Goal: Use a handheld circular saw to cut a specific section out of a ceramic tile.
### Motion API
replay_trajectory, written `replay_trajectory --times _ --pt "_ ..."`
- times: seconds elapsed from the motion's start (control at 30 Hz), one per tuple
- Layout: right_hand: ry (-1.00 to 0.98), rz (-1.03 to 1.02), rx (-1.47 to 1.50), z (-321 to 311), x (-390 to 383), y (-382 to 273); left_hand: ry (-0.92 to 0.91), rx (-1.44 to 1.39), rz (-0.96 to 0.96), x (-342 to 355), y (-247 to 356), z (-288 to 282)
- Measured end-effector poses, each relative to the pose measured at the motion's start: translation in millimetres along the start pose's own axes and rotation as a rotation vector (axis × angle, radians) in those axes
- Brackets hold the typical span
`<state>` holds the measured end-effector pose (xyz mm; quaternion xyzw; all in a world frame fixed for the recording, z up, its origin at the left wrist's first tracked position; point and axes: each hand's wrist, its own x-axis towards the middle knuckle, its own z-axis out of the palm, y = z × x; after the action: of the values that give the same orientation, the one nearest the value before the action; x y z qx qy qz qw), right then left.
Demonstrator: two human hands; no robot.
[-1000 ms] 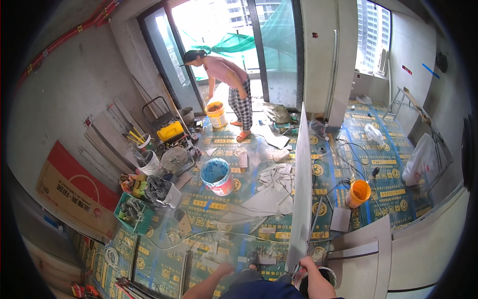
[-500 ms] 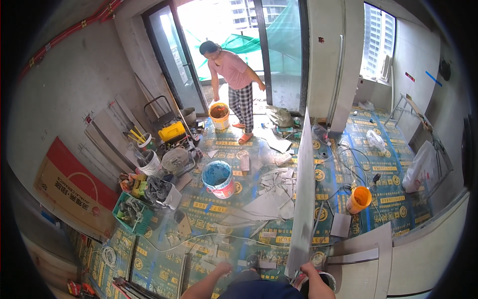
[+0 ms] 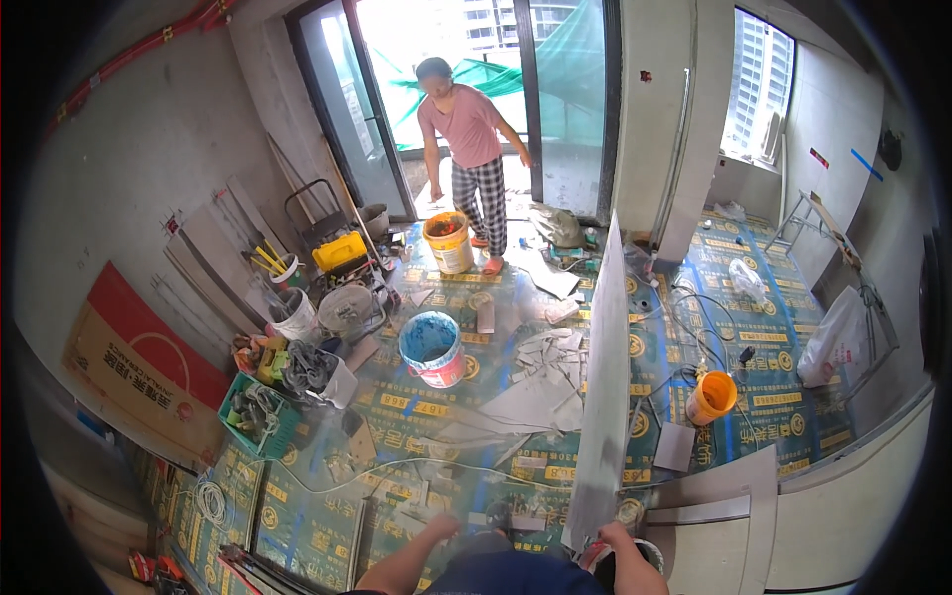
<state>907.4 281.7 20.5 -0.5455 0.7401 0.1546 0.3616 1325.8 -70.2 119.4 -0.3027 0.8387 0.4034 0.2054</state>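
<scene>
My left hand (image 3: 443,527) hangs over the floor with its fingers curled in. Nothing shows in it. My right hand (image 3: 615,535) is closed at the foot of an upright grey wall edge (image 3: 598,397). Beside its fingers is a small reddish part, too small to name, and whatever it grips is hidden. Just below it, partly covered by my forearm, stands a bucket (image 3: 650,553) with a pale rim. Across the room a person (image 3: 464,134) in a pink top stands by a yellow bucket (image 3: 448,248), one hand above its rim.
A blue-smeared bucket (image 3: 431,347) stands mid-floor near broken board pieces (image 3: 543,392). Tools and a green crate (image 3: 260,416) line the left wall. A white cable (image 3: 397,464) crosses the floor. Right of the wall edge are an orange bucket (image 3: 711,397) and dark cables (image 3: 702,327).
The person's yellow bucket has come nearer and now rests on the floor, their hand apart from it. They have straightened up. My hands have hardly moved.
</scene>
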Motion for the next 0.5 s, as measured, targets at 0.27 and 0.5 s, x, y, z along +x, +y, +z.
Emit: replay_trajectory --times 0.27,0.5 --pt "0.064 0.203 0.235 44 25 34 0.109 -0.084 -0.022 12 16 -1" --pt "-0.033 0.030 0.074 -12 5 -18 -0.003 -0.083 -0.166 -11 8 -6"
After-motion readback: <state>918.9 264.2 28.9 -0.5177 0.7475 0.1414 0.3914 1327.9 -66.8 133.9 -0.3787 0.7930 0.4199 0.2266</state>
